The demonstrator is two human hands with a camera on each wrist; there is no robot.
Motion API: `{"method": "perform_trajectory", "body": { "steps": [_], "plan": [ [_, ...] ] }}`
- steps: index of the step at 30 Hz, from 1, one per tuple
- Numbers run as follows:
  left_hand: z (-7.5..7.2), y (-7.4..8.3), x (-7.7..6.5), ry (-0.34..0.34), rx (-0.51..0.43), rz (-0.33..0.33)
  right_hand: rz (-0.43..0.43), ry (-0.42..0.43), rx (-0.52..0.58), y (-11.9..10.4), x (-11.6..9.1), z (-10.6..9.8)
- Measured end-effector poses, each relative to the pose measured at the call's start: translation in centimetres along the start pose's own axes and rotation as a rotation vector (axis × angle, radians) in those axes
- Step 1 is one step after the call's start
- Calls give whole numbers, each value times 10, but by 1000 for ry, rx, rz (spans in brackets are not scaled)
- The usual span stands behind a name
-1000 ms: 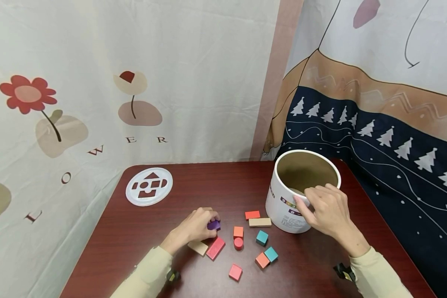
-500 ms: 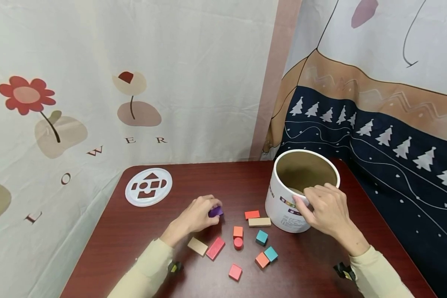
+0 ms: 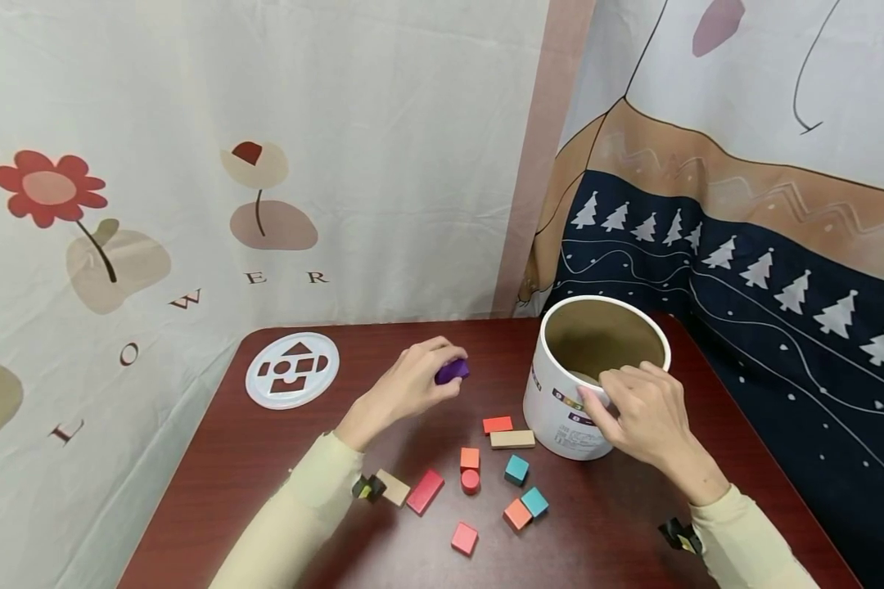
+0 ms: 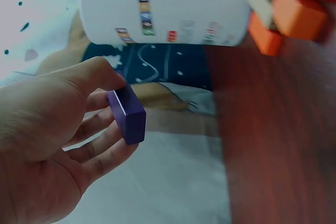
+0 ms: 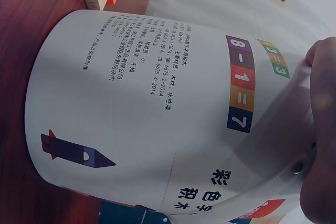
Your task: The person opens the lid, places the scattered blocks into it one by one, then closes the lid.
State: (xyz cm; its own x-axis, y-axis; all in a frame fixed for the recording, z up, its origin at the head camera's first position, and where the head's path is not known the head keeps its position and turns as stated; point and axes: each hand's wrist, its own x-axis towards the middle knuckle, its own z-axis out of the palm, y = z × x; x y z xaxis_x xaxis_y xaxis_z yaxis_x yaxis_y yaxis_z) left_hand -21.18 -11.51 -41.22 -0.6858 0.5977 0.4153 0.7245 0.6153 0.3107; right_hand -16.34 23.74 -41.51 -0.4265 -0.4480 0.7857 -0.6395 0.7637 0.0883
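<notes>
My left hand [image 3: 412,380] pinches a purple block [image 3: 453,370] between thumb and fingers, raised above the table left of the bucket. In the left wrist view the purple block [image 4: 127,109] shows as a rectangular piece held near the fingertips. A white round bucket [image 3: 563,409] stands at the table's right side, its mouth facing up. My right hand [image 3: 648,421] grips the bucket's near right rim, thumb outside and fingers over the edge. Printed sums and lettering cover the bucket wall [image 5: 131,103] in the right wrist view. The bucket's floor is mostly hidden.
Several loose blocks lie mid-table, among them a red block [image 3: 426,492], a teal cube [image 3: 516,469], a pink block [image 3: 464,538] and a beige block [image 3: 511,440] close to the bucket. A white lid with shaped holes [image 3: 324,378] lies at the back left.
My left hand has lifted the purple block from beside the beige and red blocks and carried it up, away from me and to the right. The right hand keeps its grip on the rim.
</notes>
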Motion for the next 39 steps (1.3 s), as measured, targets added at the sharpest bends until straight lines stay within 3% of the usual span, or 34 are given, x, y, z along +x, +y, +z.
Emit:
{"method": "perform_trajectory", "body": {
  "steps": [11, 18, 29, 39],
  "plan": [
    [-22, 31, 55, 33, -39, 69, 5, -17, 0, 0, -1, 0],
    [-27, 55, 90, 58, -70, 132, 9, -31, 2, 0, -2, 0],
    [-28, 85, 138, 48, -145, 219, -9, -27, -9, 2, 1, -2],
    [-10, 103, 158, -10, -170, 222, -5, -36, -7, 1, 0, -2]
  ]
}}
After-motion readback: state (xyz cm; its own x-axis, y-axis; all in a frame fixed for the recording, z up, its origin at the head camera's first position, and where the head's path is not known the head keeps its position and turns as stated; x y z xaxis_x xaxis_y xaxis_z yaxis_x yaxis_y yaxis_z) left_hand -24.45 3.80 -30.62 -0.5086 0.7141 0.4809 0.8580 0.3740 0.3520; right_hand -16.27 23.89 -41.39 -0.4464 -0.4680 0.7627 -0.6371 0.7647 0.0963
